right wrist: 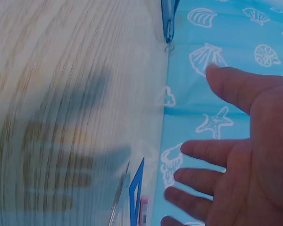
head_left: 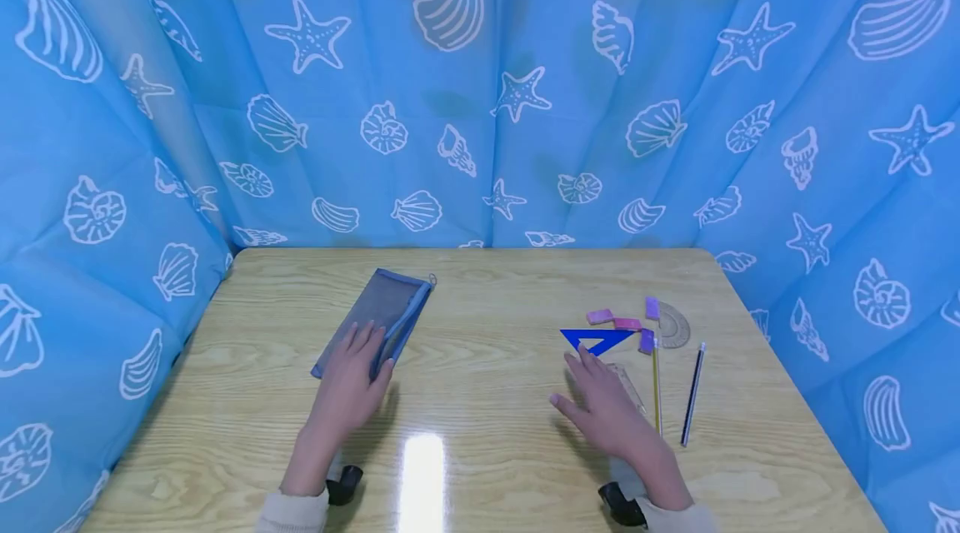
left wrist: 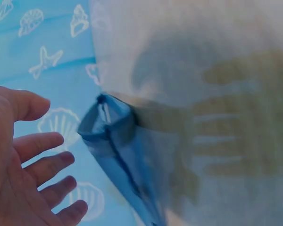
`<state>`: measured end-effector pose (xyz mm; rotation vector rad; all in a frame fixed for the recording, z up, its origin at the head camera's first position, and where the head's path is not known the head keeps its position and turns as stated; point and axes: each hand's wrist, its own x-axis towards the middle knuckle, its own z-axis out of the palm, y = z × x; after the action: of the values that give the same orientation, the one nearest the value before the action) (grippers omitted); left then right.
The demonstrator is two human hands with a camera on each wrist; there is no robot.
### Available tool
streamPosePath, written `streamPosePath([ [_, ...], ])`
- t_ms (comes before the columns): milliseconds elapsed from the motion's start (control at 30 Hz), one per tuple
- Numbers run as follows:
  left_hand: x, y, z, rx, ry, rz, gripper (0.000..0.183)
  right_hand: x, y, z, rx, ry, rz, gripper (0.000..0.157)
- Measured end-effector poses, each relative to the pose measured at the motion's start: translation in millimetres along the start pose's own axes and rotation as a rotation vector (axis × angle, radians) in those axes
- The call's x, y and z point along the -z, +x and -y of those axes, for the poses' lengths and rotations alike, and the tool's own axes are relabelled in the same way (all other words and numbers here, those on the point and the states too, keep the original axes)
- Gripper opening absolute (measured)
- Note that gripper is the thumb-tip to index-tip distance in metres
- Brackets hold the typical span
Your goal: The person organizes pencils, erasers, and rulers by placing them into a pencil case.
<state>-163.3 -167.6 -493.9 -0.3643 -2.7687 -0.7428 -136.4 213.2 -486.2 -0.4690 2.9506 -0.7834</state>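
A blue mesh zip pouch (head_left: 360, 321) lies slanted on the left of the table. My left hand (head_left: 347, 387) hovers over its near part with the fingers spread and fairly straight. In the left wrist view a gap shows between that left hand (left wrist: 33, 160) and the end of the pouch (left wrist: 127, 160). My right hand (head_left: 611, 408) is held above the table with its fingers extended, just short of a blue set square (head_left: 600, 333). Nothing is in the right hand (right wrist: 245, 150). A clear plastic piece (head_left: 632, 390) is partly hidden behind it.
Beyond the set square are several small erasers (head_left: 627, 323), pink and purple, and a clear protractor (head_left: 675, 326). A yellow pencil (head_left: 657, 383) and a dark pencil (head_left: 693, 396) lie to the right. Shell-patterned blue curtain (head_left: 465, 100) surrounds the wooden table (head_left: 495, 291).
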Motion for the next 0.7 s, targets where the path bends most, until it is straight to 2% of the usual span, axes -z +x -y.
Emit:
streamPosePath([
  [133, 1.6, 15.2, -4.0, -0.016, -0.015, 0.001, 0.044, 5.1, 1.5, -9.0, -0.025, 0.019, -0.004, 0.069],
  [333, 2.8, 33.2, -4.8, 0.029, -0.073, 0.058, 0.040, 2.8, 4.0, -28.2, -0.099, 0.003, -0.040, 0.065],
  [467, 2.8, 40.6, -5.4, 0.035, -0.101, 0.067, 0.038, 4.8, 3.2, -37.9, -0.126, 0.002, -0.081, 0.064],
  [700, -1.0, 54.2, -4.3, 0.009, 0.002, 0.010, 0.031, 14.4, 3.7, -52.5, -0.172, -0.017, -0.045, 0.073],
])
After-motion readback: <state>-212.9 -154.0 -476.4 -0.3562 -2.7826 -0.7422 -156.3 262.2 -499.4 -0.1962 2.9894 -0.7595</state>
